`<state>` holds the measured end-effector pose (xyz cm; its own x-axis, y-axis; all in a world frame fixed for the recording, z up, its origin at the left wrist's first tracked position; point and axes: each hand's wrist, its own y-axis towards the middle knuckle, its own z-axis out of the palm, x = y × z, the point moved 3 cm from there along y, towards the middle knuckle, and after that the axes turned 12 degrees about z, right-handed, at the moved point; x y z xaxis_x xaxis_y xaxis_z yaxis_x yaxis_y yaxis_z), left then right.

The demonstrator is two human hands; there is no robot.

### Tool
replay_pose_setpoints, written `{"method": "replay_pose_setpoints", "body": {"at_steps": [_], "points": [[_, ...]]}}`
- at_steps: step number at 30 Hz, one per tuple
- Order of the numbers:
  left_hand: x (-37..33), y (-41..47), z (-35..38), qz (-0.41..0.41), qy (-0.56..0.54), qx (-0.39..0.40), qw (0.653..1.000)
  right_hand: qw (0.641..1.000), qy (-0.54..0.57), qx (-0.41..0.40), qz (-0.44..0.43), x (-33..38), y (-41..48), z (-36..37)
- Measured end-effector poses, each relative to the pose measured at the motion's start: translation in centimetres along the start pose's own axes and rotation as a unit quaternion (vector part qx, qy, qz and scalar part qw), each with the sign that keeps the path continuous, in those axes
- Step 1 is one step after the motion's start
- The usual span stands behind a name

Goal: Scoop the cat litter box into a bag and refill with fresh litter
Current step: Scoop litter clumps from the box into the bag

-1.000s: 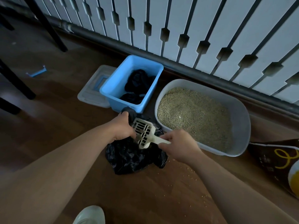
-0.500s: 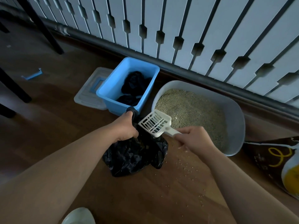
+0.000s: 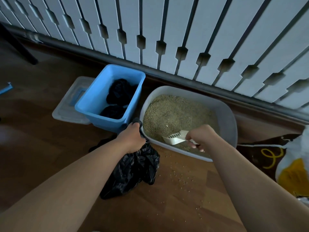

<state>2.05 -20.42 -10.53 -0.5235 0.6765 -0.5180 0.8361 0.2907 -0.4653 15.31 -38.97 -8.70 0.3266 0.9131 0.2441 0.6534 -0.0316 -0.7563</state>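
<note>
Your left hand [image 3: 132, 138] is gripping the gathered top of the black bag [image 3: 133, 171], with your fingers curled round it. It is holding that top up just beside the near left corner of the litter box [image 3: 231, 114]. The rest of the bag is slumping onto the wooden floor [image 3: 41, 156] beneath your forearm.

Your right hand [image 3: 201, 136] is closing round the handle of the white scoop [image 3: 175, 138]. The scoop's slotted head is lying low in the litter [image 3: 173, 111] by the near wall of the box, pointing left toward the bag. You cannot tell from here whether anything is sitting in the scoop.

The litter box is resting on the floor along the foot of the white slatted railing [image 3: 184, 30], and tan litter is covering its bottom. A blue bin [image 3: 98, 104] is standing just to its left, with dark bundles [image 3: 119, 94] lying inside. Whether the bin and the box are touching is not clear. A clear lid [image 3: 66, 113] is lying flat against the bin's far left side. Loose grains [image 3: 179, 174] are lying scattered on the floor in front of the box, between your two arms. A brown sack [image 3: 260, 156] with yellow print is lying to the right of the box.
</note>
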Motion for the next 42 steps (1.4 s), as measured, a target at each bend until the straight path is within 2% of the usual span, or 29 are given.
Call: {"method": "replay_pose_setpoints", "body": {"at_steps": [3, 11, 15, 21, 24, 28, 34, 39, 42], "points": [[0.0, 1.4, 0.2, -0.002, 0.018, -0.009, 1.000, 0.993, 0.117, 0.006, -0.003, 0.8, 2.2, 2.0], [-0.1, 4.1, 1.8, 0.003, 0.026, -0.015, 1.000, 0.952, 0.303, -0.020, -0.044, 2.3, 5.3, 6.0], [-0.5, 5.0, 2.1, 0.014, 0.048, -0.036, 0.998, 0.953, 0.292, -0.027, -0.080, 1.1, 4.8, 5.4], [-1.2, 5.5, 2.7, 0.009, 0.055, -0.003, 0.998, 0.945, 0.305, -0.071, -0.098, -1.5, 4.2, 2.2], [-1.3, 5.5, 2.8, 0.001, 0.055, 0.006, 0.998, 0.959, 0.221, -0.124, -0.125, -2.4, 3.8, -0.4], [-1.6, 5.1, 2.9, -0.001, 0.062, 0.031, 0.998, 0.964, 0.000, -0.206, -0.166, -1.6, 3.0, -2.4], [-1.3, 5.2, 2.8, -0.001, 0.064, 0.032, 0.997, 0.923, -0.186, -0.278, -0.193, 1.3, 1.4, -2.7], [-0.5, 5.3, 3.2, 0.000, 0.040, 0.043, 0.998, 0.890, -0.279, -0.291, -0.214, 4.2, 2.4, -2.6], [-0.8, 5.3, 3.4, -0.005, 0.043, 0.042, 0.998, 0.876, -0.329, -0.270, -0.227, 5.5, 3.8, -1.6]]}}
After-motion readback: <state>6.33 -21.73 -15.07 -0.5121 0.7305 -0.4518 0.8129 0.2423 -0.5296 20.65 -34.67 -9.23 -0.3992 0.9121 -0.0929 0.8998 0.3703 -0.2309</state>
